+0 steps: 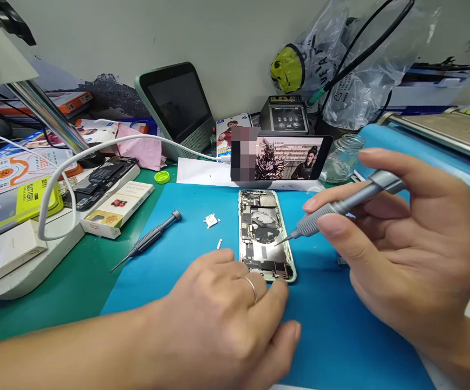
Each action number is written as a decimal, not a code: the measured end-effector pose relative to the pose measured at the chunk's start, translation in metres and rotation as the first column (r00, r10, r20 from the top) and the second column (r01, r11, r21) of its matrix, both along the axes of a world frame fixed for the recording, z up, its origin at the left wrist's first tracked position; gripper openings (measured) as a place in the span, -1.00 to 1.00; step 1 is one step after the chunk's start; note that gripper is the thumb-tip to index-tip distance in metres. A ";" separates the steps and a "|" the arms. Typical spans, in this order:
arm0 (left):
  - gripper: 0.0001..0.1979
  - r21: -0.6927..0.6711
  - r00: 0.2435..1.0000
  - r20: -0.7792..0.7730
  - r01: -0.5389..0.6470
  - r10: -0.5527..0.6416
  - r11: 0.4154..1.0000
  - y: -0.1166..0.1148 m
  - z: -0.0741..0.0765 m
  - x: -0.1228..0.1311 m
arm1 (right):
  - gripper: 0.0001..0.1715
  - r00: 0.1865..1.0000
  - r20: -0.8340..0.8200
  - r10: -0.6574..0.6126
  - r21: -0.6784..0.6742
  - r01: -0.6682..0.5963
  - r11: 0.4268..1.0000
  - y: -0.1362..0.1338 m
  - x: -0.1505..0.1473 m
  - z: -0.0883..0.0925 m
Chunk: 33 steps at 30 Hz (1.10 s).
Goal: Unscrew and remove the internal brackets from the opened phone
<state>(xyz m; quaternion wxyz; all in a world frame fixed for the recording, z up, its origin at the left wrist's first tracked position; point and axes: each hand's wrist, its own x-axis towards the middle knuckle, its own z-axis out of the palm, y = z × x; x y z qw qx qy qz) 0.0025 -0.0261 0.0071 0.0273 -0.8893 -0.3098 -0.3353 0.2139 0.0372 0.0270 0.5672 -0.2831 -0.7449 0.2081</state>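
Note:
An opened smartphone (pixel 265 227) lies on the blue mat, its inner parts bare: boards, a round coil area and a silvery plate. Over its lower end is my left hand (pixel 235 314), palm down, with curled fingers against the bottom edge; the fingertips are partly hidden. My right hand (pixel 413 244) grips a grey precision screwdriver (pixel 336 208) between thumb and fingers, its thin tip pointing down-left over the phone's silvery area. Whether the tip touches, I cannot tell. Left of the phone lie a small metal bracket (pixel 211 220) and a tiny metal strip (pixel 219 244).
A second screwdriver (pixel 149 238) rests on the mat's left. Behind stand a phone playing video (pixel 287 157), a smart display (pixel 178 103) and a glass jar (pixel 343 157). A white cable (pixel 117 139) loops over boxes and another opened phone (pixel 100 181) at left.

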 end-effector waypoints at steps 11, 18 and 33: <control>-0.46 0.066 0.979 -0.149 -0.134 0.142 0.989 -0.002 -0.009 0.010 | -0.25 0.995 0.047 -0.088 -0.064 0.091 0.994 -0.011 0.000 -0.008; -0.47 -0.049 0.989 -0.093 -0.117 0.112 0.992 0.001 -0.009 0.009 | -0.23 0.994 0.070 -0.085 -0.079 0.091 0.993 -0.011 -0.001 -0.005; -0.61 -0.068 0.993 -0.097 -0.070 0.063 0.995 0.001 -0.012 0.008 | -0.31 0.993 0.055 -0.109 -0.093 0.114 0.989 -0.010 -0.002 -0.006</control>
